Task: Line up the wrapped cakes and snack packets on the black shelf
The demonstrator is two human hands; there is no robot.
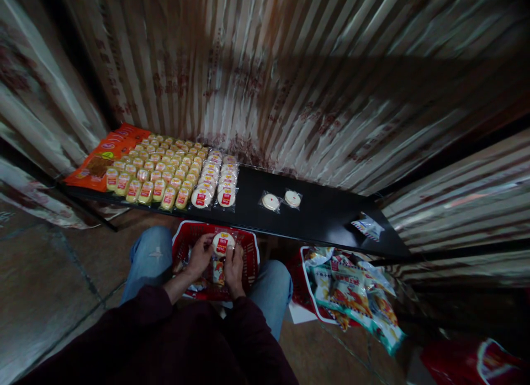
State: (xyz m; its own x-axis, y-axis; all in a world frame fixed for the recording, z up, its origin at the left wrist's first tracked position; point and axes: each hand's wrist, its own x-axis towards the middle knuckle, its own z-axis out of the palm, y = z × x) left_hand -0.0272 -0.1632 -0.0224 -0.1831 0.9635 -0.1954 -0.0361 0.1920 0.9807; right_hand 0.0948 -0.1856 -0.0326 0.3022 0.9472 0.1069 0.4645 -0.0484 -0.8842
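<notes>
Between my left hand [201,254] and my right hand [234,267] is a round white wrapped snack [223,243] with a red label, gripped at its two sides. Both hands are above a red basket [254,247] with a white rim, which holds several packaged snacks. Behind it, on the black shelf [256,186], stand rows of yellow wrapped cakes [158,189] and two rows of round white wrapped snacks [201,198]. Two more round wrapped pieces [271,202] lie apart from the rows, towards the middle of the shelf.
An orange package [97,164] lies at the shelf's left end, a small white-and-blue packet [368,226] near the right end. A second basket [317,309] overflows with snack bags [350,288] on the right. Striped sheeting [256,70] hangs behind the shelf.
</notes>
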